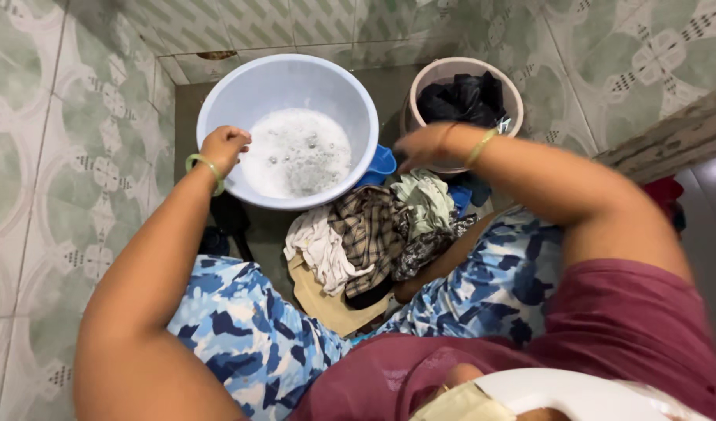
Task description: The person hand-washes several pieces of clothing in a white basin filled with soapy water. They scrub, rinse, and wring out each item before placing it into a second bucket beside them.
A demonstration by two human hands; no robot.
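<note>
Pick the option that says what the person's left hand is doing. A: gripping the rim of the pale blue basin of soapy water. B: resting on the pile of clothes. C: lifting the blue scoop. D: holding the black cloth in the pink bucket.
A: the left hand is closed over the near rim of the pale blue basin, beside the foamy water.

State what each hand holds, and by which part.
Left hand grips the pale blue basin by its rim. Right hand is blurred; any hold cannot be told.
</note>
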